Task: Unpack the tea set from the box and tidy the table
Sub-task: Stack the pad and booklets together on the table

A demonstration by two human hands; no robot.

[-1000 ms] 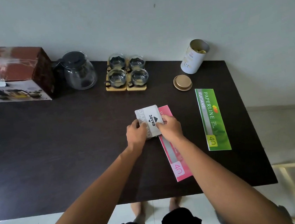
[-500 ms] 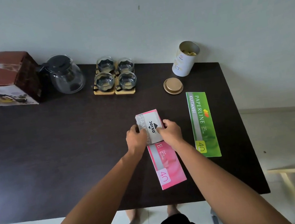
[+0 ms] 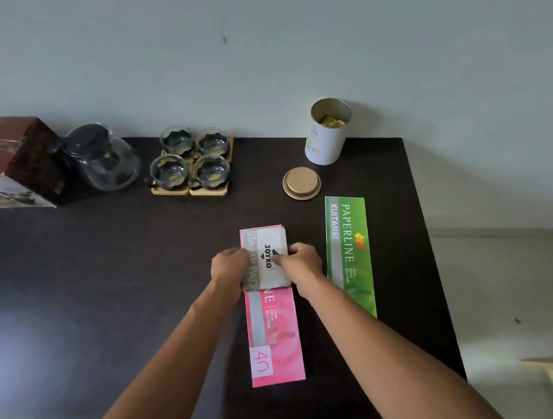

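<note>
Dark tabletop is carrying both hands: left hand [image 3: 228, 270] and right hand [image 3: 303, 264] are clamping a stamp pad box [image 3: 266, 258] atop the pink booklet [image 3: 274, 337]. Light and stiff, it seems best gripped by its edges. Farther left, a teapot [image 3: 104, 160] and glass cups [image 3: 190, 160], probably fragile, are standing beside the box [image 3: 1, 161].

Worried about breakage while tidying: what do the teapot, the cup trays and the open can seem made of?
Teapot: clear glass, see-through body, dark lid, probably plastic. Cup trays: pale wood or bamboo, matte tan edges. Open can: likely metal, shiny inner rim, white printed outside.
</note>
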